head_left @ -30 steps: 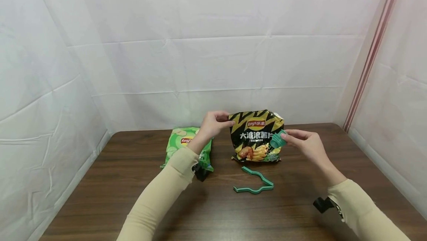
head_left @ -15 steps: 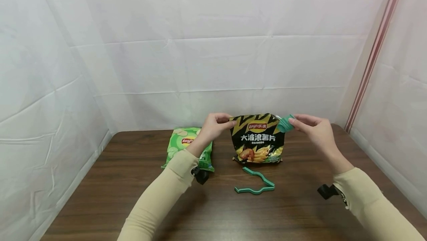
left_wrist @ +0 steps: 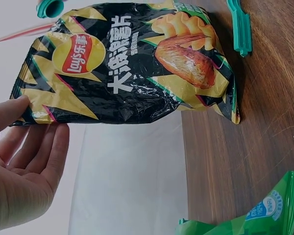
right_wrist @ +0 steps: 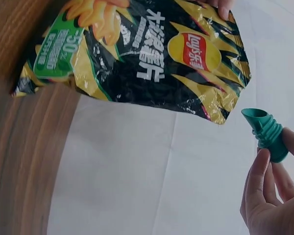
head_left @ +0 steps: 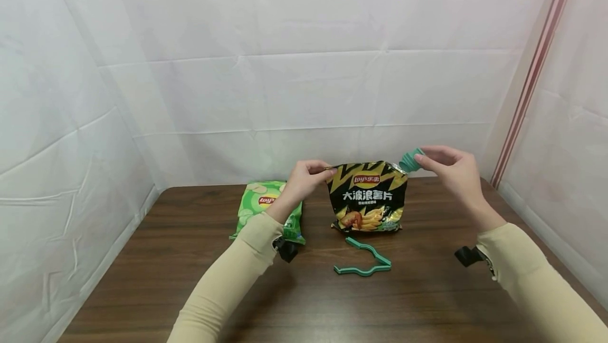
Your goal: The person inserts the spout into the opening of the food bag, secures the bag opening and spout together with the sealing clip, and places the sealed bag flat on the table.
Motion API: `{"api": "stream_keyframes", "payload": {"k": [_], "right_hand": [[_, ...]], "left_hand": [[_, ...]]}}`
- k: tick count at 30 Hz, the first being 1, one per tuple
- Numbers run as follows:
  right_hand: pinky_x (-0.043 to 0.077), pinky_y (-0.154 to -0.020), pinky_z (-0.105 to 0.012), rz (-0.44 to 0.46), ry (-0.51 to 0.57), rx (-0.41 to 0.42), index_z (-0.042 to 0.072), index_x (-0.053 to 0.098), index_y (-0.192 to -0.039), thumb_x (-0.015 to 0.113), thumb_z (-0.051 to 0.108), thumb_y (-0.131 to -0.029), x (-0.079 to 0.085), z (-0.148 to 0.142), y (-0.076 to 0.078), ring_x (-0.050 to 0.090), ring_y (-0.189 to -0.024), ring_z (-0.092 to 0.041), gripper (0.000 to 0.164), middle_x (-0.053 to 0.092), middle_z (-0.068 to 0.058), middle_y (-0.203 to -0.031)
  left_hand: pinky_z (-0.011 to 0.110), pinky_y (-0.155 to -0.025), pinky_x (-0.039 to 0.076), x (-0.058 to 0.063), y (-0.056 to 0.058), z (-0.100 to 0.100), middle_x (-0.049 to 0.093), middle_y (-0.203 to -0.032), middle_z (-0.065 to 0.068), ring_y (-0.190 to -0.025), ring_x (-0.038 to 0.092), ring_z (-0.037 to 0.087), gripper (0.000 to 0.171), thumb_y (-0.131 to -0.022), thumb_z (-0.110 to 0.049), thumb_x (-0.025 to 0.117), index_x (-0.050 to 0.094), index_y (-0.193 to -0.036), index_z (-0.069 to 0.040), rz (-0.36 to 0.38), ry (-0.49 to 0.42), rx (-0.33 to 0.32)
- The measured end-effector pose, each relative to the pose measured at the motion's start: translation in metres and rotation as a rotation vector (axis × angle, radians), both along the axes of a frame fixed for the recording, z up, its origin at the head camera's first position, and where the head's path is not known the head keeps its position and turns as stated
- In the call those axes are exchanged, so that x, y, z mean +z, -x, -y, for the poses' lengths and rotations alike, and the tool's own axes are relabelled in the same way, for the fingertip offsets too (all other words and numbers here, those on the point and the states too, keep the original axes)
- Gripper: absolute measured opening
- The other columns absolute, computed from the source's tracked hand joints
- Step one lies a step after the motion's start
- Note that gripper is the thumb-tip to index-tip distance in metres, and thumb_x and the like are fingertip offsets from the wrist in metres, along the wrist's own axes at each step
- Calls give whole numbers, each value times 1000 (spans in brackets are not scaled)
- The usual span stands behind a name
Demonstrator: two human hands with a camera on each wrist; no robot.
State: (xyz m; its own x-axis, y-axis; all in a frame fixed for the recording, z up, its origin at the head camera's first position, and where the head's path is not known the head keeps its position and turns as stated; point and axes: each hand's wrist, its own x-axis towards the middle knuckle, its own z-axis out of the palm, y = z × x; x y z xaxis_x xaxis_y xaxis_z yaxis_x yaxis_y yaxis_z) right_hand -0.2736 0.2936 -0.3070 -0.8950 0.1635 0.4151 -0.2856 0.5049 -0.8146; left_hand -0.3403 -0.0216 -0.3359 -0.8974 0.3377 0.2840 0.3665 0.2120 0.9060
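Note:
A black and yellow potato chip bag [head_left: 367, 195] stands upright on the table. My left hand [head_left: 306, 180] pinches its top left corner between thumb and fingers. My right hand [head_left: 457, 175] pinches a small green threaded spout [head_left: 410, 161] by its wider end, just above the bag's top right corner. In the right wrist view the slanted mouth of the spout [right_wrist: 267, 133] faces that corner, with a narrow gap between. The left wrist view shows only the spout's round end [left_wrist: 51, 8]. A green hinged bag clip [head_left: 363, 273] lies spread open before the bag.
A green chip bag [head_left: 252, 207] lies left of the black one, partly hidden by my left forearm. The brown wooden table [head_left: 375, 311] ends at the back against a white cloth wall [head_left: 304, 89]; more cloth hangs on both sides.
My right hand has risen and shifted slightly right, carrying the spout from in front of the bag's right side to its top right corner. The left hand keeps its hold.

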Motion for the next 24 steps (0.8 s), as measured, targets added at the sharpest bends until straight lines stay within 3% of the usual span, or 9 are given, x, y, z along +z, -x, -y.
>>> {"api": "stream_keyframes", "payload": {"k": [6,9,16,24], "right_hand": [[46,-73,-14,-30,-56,5,15,68,-117,70,42,-84,5,0,4,60,-89,5,42,66,25,-92],[46,-72,-14,-29,-81,0,18,69,-117,70,45,-83,5,-1,7,59,-91,6,43,68,22,-96],[46,-73,-14,-27,-109,-2,18,69,-117,69,48,-83,9,0,10,57,-94,8,46,70,-3,-113],[45,-70,-14,-63,-190,6,15,70,-115,70,44,-84,7,2,15,56,-91,9,43,69,-12,-113]], "left_hand": [[29,-70,53,-1,0,-1,72,-96,11,-81,65,18,18,-87,-19,69,73,-97,-5,0,-11,4],[28,-70,52,0,0,-2,72,-97,11,-80,64,20,18,-87,-19,70,74,-97,-4,1,-17,5],[28,-70,51,4,-2,-3,71,-100,15,-83,64,31,17,-86,-14,70,74,-100,-5,-10,-35,6],[28,-69,52,6,-3,-3,73,-96,10,-79,65,15,14,-84,-12,72,74,-97,-6,-25,-51,27]]}}
